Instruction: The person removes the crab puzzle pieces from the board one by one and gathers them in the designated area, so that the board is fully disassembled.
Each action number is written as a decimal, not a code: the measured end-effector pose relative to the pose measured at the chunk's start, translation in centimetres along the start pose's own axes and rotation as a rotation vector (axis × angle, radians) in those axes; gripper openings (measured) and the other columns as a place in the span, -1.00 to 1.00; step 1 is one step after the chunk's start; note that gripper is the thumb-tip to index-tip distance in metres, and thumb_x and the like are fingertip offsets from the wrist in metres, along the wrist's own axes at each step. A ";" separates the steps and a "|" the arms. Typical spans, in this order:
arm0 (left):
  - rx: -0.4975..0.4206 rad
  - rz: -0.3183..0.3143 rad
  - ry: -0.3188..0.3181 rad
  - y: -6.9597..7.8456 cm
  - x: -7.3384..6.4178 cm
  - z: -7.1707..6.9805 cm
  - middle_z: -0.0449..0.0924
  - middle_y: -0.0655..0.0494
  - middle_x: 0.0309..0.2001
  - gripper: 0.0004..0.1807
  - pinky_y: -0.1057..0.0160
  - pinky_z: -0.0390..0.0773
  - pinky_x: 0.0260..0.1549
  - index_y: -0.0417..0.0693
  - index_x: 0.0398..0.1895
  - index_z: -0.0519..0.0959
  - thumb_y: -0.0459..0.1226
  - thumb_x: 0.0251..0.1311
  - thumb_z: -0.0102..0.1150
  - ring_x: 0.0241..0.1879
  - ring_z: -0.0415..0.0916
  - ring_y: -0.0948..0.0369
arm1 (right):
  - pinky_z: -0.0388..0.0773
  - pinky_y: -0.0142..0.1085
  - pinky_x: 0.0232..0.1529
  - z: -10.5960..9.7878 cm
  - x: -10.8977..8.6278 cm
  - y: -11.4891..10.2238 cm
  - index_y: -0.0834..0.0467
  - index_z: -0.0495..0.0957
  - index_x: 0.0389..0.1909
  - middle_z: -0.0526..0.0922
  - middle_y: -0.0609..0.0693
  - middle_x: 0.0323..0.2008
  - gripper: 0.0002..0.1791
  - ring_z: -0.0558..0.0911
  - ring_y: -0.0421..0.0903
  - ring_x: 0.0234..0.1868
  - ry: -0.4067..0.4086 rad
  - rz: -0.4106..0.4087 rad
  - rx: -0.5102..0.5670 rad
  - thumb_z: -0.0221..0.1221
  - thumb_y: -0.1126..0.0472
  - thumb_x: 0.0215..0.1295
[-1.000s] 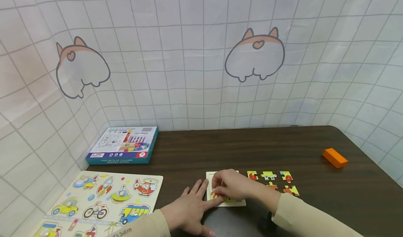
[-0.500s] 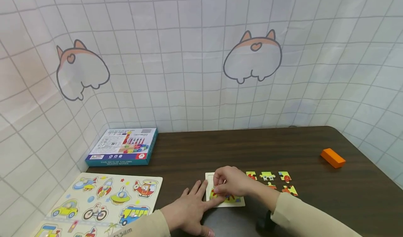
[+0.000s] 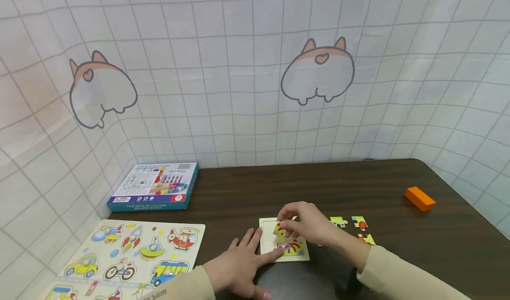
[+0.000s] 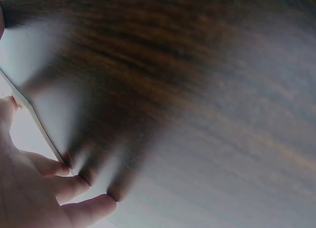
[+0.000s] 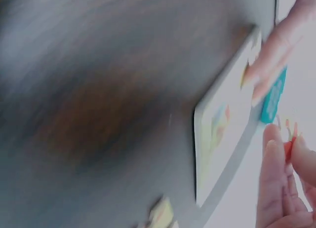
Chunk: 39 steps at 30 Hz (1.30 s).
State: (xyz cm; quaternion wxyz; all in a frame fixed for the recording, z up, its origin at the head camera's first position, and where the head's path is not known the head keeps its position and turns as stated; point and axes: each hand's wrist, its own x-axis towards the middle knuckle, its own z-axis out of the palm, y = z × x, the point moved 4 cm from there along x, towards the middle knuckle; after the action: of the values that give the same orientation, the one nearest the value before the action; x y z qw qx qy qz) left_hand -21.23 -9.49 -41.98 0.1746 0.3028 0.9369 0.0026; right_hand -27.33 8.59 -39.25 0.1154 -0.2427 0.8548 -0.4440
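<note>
In the head view, a small white puzzle tray (image 3: 268, 235) lies before me, with yellow-and-red puzzle pieces (image 3: 294, 248) along its near side. My left hand (image 3: 244, 261) lies with spread, fairly straight fingers at the tray's left side, its index fingertip touching the pieces. The left wrist view shows several of its fingertips (image 4: 109, 201) beside the tray's edge. Over the tray, my right hand (image 3: 310, 222) pinches a yellow-and-red puzzle piece (image 3: 279, 230) between thumb and index finger. The right wrist view shows this piece (image 5: 288, 150) held up between the fingertips, partly covered by them.
Several loose puzzle pieces (image 3: 360, 222) lie right of the tray, some hidden by my right arm. An orange block (image 3: 420, 199) sits farther right. At left are a vehicle peg board (image 3: 131, 255) and a flat teal box (image 3: 154, 187). A patterned cloth (image 3: 239, 91) hangs behind the table.
My right hand has lifted away from the tray's near left part, moving up and right with the puzzle piece. The left hand has stayed in place. More of the tray now shows.
</note>
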 end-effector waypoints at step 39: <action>-0.105 0.010 -0.003 -0.2 0.1 0.1 -0.09 -0.20 0.64 0.00 -0.38 0.24 0.35 0.75 0.53 0.13 0.35 -0.03 0.39 0.60 -0.05 -0.20 | 0.46 -0.44 -0.43 -3.5 -9.9 5.2 0.11 0.56 -0.18 0.51 -0.30 -0.53 -0.67 0.43 -0.45 -0.52 -0.115 -0.038 -0.334 0.47 0.10 0.17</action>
State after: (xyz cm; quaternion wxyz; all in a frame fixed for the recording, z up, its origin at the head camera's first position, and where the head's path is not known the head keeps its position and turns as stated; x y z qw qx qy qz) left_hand -21.36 -9.64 -42.16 0.1917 0.2979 0.9337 0.0522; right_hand -21.89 18.71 -41.64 0.1137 -0.2997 0.9038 -0.2834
